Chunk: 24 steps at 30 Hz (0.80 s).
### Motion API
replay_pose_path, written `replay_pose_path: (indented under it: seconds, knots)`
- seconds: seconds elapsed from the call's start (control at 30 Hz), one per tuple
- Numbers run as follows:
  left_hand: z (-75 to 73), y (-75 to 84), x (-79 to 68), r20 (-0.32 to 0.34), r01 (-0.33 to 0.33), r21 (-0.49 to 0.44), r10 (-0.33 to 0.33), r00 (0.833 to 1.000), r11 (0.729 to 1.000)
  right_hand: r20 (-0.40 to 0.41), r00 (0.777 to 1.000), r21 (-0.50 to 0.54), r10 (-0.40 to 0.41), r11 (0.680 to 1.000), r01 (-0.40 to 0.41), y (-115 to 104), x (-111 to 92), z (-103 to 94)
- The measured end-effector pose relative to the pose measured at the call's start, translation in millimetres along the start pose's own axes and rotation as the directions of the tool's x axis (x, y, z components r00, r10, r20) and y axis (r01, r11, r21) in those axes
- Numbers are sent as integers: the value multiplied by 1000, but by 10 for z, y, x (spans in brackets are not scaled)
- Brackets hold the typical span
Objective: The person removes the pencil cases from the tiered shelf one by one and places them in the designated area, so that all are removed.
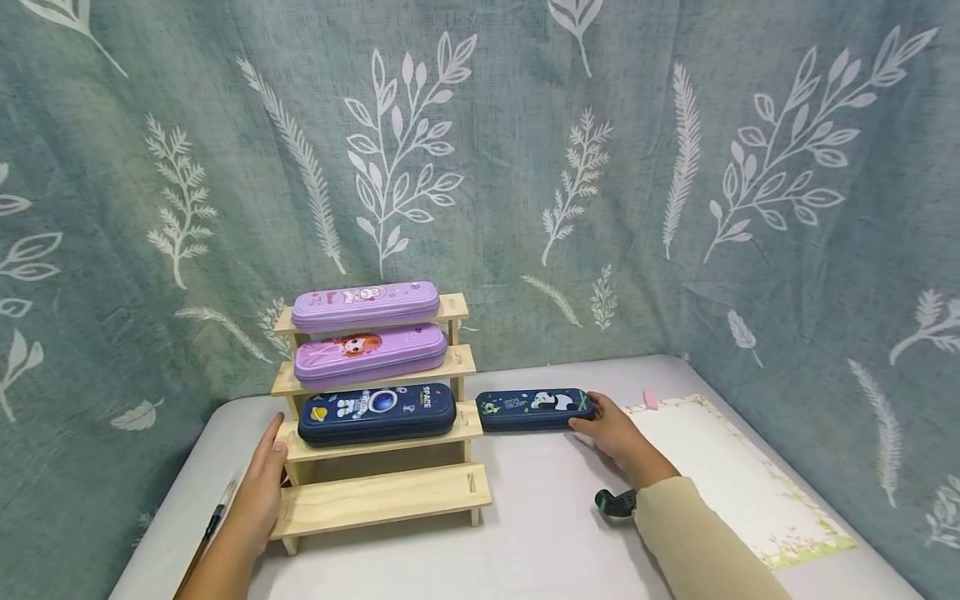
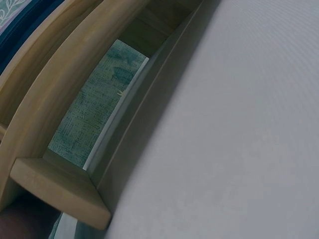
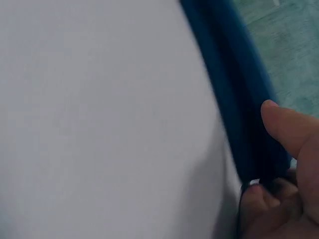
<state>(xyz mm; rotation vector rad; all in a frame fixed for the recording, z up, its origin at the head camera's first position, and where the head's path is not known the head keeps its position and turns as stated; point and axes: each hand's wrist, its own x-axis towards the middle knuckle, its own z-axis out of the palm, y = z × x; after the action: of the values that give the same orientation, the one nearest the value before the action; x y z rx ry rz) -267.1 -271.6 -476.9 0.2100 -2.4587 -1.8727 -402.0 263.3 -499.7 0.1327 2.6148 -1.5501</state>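
Lower left of the frame, the left hand [image 1: 255, 492] is up against the rack's side, index finger straight, the other fingers mostly hidden, a pen [image 1: 215, 518] just beside it. Bare bottom shelf on the rack [image 1: 382, 500], lower centre! Over at right, paper [image 1: 712, 475] lies on the table [image 1: 540, 517]. And the right hand [image 1: 618, 433] is clamped on the panda case [image 1: 536, 410], thumb and fingers pinching its right end, centre frame, just right of the rack. Left of that, 1 space case [image 1: 378, 417], then 2 purple cases [image 1: 367, 354] stepping upward, patterned cloth [image 1: 495, 208] behind.
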Motion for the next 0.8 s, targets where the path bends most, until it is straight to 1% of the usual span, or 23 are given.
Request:
replay_pose_path:
  seconds: [0.1,0.2,0.27,0.33,0.43,0.57,0.8]
  knots:
    - [-4,-10,-3,6,1,-2,-1,1000,1000,-39,999,-9,0,1000,-1,-78,-74,15]
    - [-1,-10,-6,7,-1,-3,1,1000,1000,-145,989,-44,-28,999,22,-166,-164,43]
    - [-2,-1,-13,2,-3,-5,3,1000,1000,-226,972,-69,-61,997,46,-226,-227,89]
    - [-4,1,-20,0,-3,-8,3,1000,1000,-291,953,-66,-87,995,71,-294,-292,152]
    - [-5,-5,-26,-1,-1,-9,1,1000,1000,-347,929,-83,-128,991,105,-388,-388,261]
    - [-7,-12,-27,-3,3,-1,-3,1000,1000,-351,920,-95,-176,984,152,-480,-506,413]
    - [-18,-13,-18,3,-4,1,4,1000,1000,-280,929,-78,-243,970,231,-643,-670,678]
